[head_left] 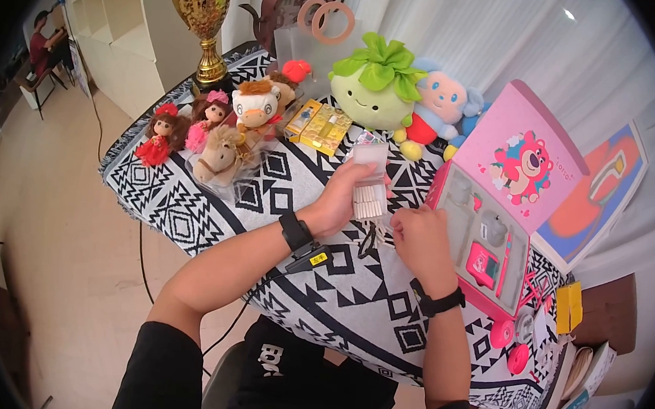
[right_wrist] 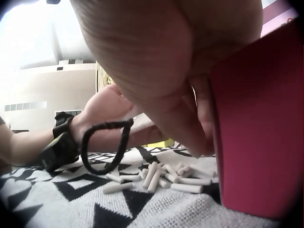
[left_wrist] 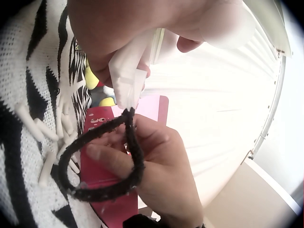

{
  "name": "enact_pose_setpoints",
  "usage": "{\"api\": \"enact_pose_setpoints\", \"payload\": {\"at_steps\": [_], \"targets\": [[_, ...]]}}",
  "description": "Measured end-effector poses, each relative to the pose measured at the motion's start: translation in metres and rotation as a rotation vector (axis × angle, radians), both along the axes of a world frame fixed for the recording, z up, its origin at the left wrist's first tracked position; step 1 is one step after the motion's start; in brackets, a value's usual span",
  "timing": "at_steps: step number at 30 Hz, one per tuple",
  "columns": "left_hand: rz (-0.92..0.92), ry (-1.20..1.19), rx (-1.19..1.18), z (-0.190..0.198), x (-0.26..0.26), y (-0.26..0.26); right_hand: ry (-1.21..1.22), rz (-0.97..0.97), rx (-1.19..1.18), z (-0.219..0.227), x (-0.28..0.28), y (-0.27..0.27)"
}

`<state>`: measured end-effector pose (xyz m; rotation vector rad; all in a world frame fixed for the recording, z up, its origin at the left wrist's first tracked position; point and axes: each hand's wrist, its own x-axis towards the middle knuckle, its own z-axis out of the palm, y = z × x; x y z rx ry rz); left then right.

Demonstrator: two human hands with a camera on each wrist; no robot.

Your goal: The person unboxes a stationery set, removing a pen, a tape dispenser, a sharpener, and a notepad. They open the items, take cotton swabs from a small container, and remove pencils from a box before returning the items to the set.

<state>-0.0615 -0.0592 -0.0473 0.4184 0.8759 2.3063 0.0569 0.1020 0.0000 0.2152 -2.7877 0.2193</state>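
Note:
My left hand [head_left: 336, 197] grips a white, clear-lidded box [head_left: 369, 169] that stands open above the cloth, with a row of white sticks [head_left: 369, 208] inside. A dark fuzzy loop [left_wrist: 135, 156] shows at the box's lower end in the left wrist view; whether it is attached there I cannot tell. Several loose white sticks [right_wrist: 154, 178] lie in a pile on the patterned cloth below. Just right of the box, my right hand [head_left: 423, 239] has bent fingers, thumb near the fingertips, beside the pink case [head_left: 440, 194]; whether it pinches anything is unclear.
Dolls [head_left: 165, 134] and plush animals [head_left: 219, 157] sit at the left, by a gold trophy [head_left: 204, 10]. A yellow box [head_left: 325, 131] and a green plush [head_left: 374, 97] are behind my hands. Pink round items [head_left: 517, 359] and a yellow packet [head_left: 568, 306] lie at the right.

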Motion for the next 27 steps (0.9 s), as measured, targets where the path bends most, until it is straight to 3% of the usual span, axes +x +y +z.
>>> {"api": "enact_pose_setpoints", "payload": {"at_steps": [4, 8, 11, 13, 16, 19, 27], "targets": [[-0.007, -0.003, -0.002, 0.002, 0.0, -0.002, 0.001, -0.021, 0.174, -0.01, -0.009, -0.008], [-0.001, -0.01, -0.011, 0.005, 0.002, -0.002, -0.053, -0.059, 0.176, -0.013, -0.015, -0.005], [-0.002, 0.004, -0.006, 0.003, 0.001, -0.002, 0.019, -0.011, 0.07, 0.0, -0.01, -0.003], [-0.007, 0.013, -0.003, 0.002, 0.0, -0.002, 0.101, -0.013, -0.337, 0.01, -0.008, -0.003], [-0.005, 0.041, -0.01, 0.001, 0.002, 0.001, 0.101, -0.096, -0.549, 0.037, -0.001, -0.023], [0.017, 0.034, -0.017, 0.001, 0.003, 0.001, 0.153, -0.068, -0.578, 0.029, -0.01, -0.032], [-0.024, 0.067, 0.023, -0.004, 0.001, 0.0, 0.352, -0.084, -0.112, 0.002, -0.023, -0.058]]}}
